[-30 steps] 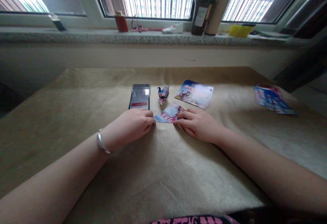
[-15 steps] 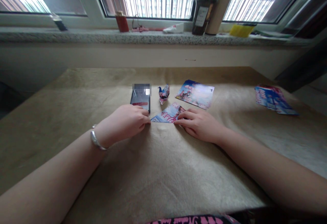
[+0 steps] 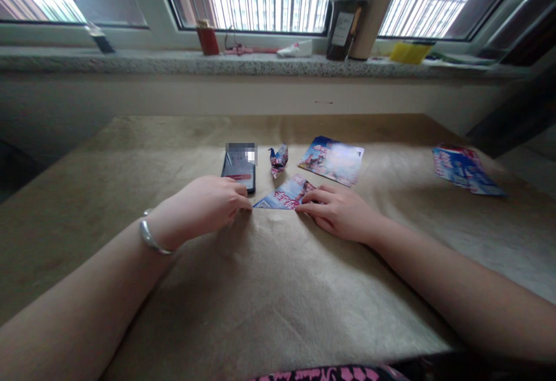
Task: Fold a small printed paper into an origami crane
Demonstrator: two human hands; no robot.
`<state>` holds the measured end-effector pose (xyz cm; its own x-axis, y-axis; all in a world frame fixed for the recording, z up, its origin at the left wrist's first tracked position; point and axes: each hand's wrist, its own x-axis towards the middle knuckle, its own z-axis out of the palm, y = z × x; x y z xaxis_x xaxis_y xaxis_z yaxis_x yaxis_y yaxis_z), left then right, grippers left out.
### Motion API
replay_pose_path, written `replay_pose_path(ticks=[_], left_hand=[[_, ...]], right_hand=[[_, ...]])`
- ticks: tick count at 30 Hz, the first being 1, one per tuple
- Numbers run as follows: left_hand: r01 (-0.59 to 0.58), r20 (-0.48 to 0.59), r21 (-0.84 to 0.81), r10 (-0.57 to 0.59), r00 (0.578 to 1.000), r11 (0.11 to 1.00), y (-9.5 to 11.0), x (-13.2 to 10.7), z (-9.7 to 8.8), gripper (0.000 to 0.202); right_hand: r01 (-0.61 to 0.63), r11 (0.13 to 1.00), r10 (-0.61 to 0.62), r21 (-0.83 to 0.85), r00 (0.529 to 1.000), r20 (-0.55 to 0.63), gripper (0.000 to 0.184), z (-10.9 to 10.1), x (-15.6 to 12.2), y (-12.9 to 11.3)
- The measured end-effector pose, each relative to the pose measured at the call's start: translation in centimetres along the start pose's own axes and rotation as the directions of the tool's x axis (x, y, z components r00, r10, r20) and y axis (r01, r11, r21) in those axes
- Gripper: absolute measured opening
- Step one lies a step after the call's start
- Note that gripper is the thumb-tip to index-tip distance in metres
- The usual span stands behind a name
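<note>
A printed sheet folded into a triangle [image 3: 280,197] lies on the table, its long straight edge facing me. My left hand [image 3: 212,201] has its fingers curled together at the triangle's left tip. With bent fingers, my right hand [image 3: 341,210] holds the right part of the paper down and covers that corner. Just beyond the triangle stands a folded paper crane [image 3: 278,161] with a blue neck. A dark phone [image 3: 238,169] lies behind my left fingers, its upper part blurred out.
A stack of square printed sheets [image 3: 332,161] lies behind my right hand. More printed papers [image 3: 469,169] are fanned at the far right of the table [image 3: 278,288]. Along the stone windowsill [image 3: 152,62] stand a red container [image 3: 207,38], a dark jar [image 3: 346,25] and a yellow item [image 3: 410,52].
My left hand has slid slightly left along the front fold, showing more of the triangle's left tip and the phone. My right hand has stayed in place.
</note>
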<state>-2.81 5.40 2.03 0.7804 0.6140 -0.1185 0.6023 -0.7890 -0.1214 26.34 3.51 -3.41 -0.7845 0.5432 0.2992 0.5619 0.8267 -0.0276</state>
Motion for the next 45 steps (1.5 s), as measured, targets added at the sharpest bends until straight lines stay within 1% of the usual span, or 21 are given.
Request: replay_pose_path(ticks=[4,8,10,12,14,15,17,19,22,24,27,31,35,38,41,45], left_hand=[[0.011,0.013,0.009,-0.011,1.0,1.0,0.4,-0.1,-0.4,0.028],[0.017,0.015,0.06,-0.018,1.0,0.998,0.5,-0.1,-0.9,0.022],[0.019,-0.012,0.079,-0.018,1.0,0.997,0.7,0.0,-1.1,0.021],[0.0,-0.065,0.062,0.004,0.998,0.998,1.2,0.3,-1.2,0.018],[-0.055,-0.128,0.026,0.058,0.99,0.998,1.8,0.7,-1.2,0.018],[-0.094,-0.16,0.0,0.093,0.983,0.996,2.1,0.9,-1.1,0.021],[-0.163,-0.171,-0.04,0.154,0.973,0.986,2.7,1.3,-0.8,0.026],[-0.178,-0.186,-0.039,0.168,0.968,0.983,3.1,1.7,-0.3,0.028],[-0.155,-0.19,-0.01,0.151,0.97,0.988,3.4,1.9,0.5,0.03],[-0.137,-0.234,0.034,0.141,0.962,0.99,3.5,1.8,0.9,0.036],[-0.128,-0.246,0.078,0.144,0.959,0.989,3.6,1.7,1.5,0.041],[-0.104,-0.282,0.054,0.115,0.953,0.993,3.7,1.7,2.0,0.04],[-0.144,-0.306,0.039,0.149,0.94,0.989,3.8,1.8,2.5,0.04],[-0.167,-0.298,0.028,0.168,0.94,0.986,3.9,2.0,2.7,0.042],[-0.164,-0.283,0.015,0.161,0.946,0.986,4.0,2.2,2.7,0.042],[-0.158,-0.288,0.008,0.153,0.945,0.987,3.8,2.2,2.5,0.04]], right_hand=[[-0.003,1.0,0.003,0.006,1.0,-0.001,0.032,0.0,-0.1,0.0],[0.005,1.0,-0.005,0.011,1.0,-0.013,0.031,-0.1,-0.1,0.1],[0.012,1.0,-0.012,0.009,1.0,-0.014,0.031,-0.3,-0.2,0.1],[0.013,1.0,-0.012,0.005,1.0,-0.006,0.031,-0.4,-0.2,0.0],[0.008,1.0,-0.008,0.003,1.0,0.003,0.032,-0.6,0.0,-0.2],[0.005,1.0,-0.005,0.002,1.0,0.006,0.032,-0.7,0.1,-0.3],[-0.001,1.0,0.001,0.003,1.0,0.017,0.033,-0.8,0.3,-0.5],[-0.013,1.0,0.012,0.006,1.0,0.027,0.033,-0.8,0.6,-0.6],[-0.024,1.0,0.024,0.017,1.0,0.019,0.032,-0.8,0.9,-0.7],[-0.025,1.0,0.025,0.008,1.0,0.011,0.031,-0.8,1.0,-0.7],[-0.029,0.999,0.03,-0.033,0.999,0.015,0.029,-0.9,1.1,-0.7],[-0.016,0.998,0.017,-0.059,1.0,0.025,0.027,-1.0,1.2,-0.6],[-0.014,0.999,0.015,-0.042,1.0,0.014,0.026,-0.9,1.1,-0.1],[-0.038,0.999,0.038,-0.023,0.999,0.005,0.025,-1.0,0.8,0.3],[-0.047,0.999,0.047,-0.006,0.999,0.01,0.025,-1.1,0.3,0.7],[-0.065,0.998,0.065,0.0,0.998,0.026,0.025,-1.4,-0.1,1.1]])
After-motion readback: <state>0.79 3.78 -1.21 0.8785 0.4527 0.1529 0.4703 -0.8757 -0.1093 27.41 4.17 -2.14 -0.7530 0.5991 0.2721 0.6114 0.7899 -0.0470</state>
